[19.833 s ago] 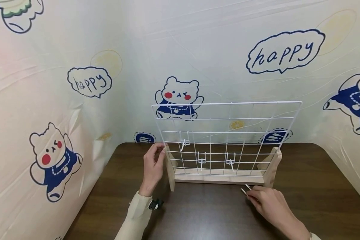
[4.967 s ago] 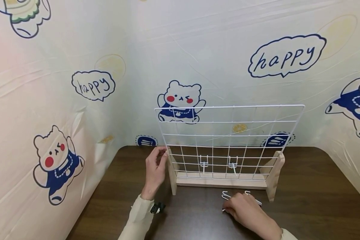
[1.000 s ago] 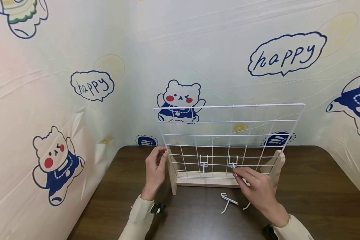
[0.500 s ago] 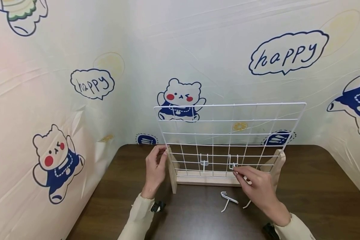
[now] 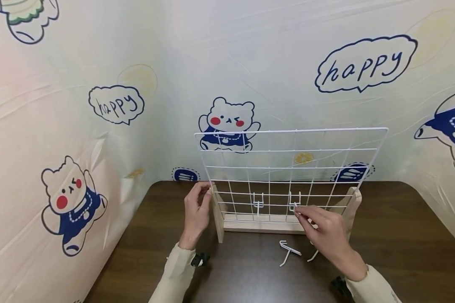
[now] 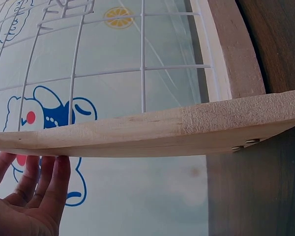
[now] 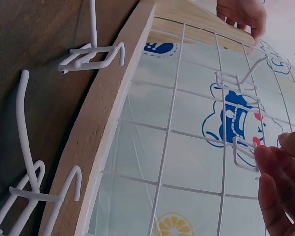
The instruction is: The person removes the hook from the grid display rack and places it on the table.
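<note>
A white wire grid rack (image 5: 265, 131) stands on the table, held between wooden side pieces. At its left side piece (image 6: 137, 135), my left hand (image 5: 197, 214) grips the upper end; the left wrist view shows several fingers (image 6: 59, 182) against the wood's outer face. My right hand (image 5: 327, 235) pinches the prong of the right white wire hook (image 7: 235, 155), which is at the grid's lower bars. Left of it, another hook (image 5: 258, 205) hangs on the grid. Two loose hooks lie on the table before the rack: one (image 5: 288, 252) in plain sight, the other (image 5: 313, 255) partly behind my right hand.
A pale wooden base bar (image 5: 258, 226) joins the side pieces along the bottom. The brown table (image 5: 250, 277) reaches back to a printed cloth (image 5: 167, 84) with bears and lettering, which surrounds it on the left, back and right.
Three hooks hung on the grid at first; the upper left one is gone from it. My right hand rose from the tabletop hooks to the right hook, which has shifted slightly. The left hand keeps its place.
</note>
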`<state>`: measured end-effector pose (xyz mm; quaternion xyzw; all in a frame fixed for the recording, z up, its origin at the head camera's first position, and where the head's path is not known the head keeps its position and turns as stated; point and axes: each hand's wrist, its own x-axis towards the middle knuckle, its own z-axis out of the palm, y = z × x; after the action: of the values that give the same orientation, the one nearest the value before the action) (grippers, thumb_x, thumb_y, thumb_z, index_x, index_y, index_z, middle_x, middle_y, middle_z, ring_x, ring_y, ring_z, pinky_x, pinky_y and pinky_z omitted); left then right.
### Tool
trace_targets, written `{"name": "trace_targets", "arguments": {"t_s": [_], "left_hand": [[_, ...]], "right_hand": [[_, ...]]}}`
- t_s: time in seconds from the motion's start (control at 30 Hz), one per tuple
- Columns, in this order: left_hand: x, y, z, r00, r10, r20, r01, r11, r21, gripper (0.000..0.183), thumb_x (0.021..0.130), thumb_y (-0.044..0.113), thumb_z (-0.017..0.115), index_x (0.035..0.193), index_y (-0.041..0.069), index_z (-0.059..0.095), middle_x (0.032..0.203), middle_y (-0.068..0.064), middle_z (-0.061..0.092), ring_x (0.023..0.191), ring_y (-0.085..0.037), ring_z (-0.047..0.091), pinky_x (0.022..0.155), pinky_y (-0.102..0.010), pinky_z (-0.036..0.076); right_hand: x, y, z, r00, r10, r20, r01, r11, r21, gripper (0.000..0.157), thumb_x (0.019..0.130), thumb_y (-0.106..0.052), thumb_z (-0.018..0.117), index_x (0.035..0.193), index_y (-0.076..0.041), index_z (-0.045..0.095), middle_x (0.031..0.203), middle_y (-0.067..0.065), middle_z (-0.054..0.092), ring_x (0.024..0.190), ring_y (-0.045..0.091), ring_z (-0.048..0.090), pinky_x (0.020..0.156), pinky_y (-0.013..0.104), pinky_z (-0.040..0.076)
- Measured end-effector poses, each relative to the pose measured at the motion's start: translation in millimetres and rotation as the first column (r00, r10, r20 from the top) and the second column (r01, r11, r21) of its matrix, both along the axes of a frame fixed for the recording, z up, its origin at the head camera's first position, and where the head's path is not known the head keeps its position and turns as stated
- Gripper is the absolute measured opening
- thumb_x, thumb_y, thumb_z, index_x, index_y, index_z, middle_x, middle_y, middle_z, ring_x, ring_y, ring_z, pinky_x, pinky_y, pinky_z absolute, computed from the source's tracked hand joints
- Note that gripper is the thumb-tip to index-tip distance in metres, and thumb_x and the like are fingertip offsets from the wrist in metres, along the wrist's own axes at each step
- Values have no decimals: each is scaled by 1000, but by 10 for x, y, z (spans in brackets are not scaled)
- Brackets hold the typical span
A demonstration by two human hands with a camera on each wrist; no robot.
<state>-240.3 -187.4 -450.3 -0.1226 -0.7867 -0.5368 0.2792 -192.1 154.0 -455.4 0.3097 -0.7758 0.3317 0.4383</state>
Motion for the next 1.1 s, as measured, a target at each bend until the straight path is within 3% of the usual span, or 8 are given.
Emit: {"name": "trace_targets", "arguments": {"t_s": [0.3,0.73,1.1], "left_hand": [[11,13,19,1000,-7,9,7,1000,3,18,102,3,58,113,3,72,113,-13,74,100,-18,67,85,-12,53],[-6,13,16,1000,-10,-3,10,1000,-4,18,101,2,58,113,2,71,114,-14,74,100,-23,68,85,-11,53],[0,6,14,1000,-2,-4,2,1000,-3,18,101,2,58,112,2,72,112,-14,74,98,-18,67,84,-13,54]], "right_hand": [[-33,7,45,997,-24,-69,23,1000,-18,40,107,-33,59,91,-4,81,83,5,80,65,18,74,61,21,57],[96,-43,120,991,-47,-122,47,999,1,38,106,-33,59,90,-7,81,81,3,80,65,18,76,67,20,58],[183,-141,96,992,-27,-127,32,999,41,38,107,-31,57,89,-9,81,79,-1,79,61,15,73,58,28,57]]}}
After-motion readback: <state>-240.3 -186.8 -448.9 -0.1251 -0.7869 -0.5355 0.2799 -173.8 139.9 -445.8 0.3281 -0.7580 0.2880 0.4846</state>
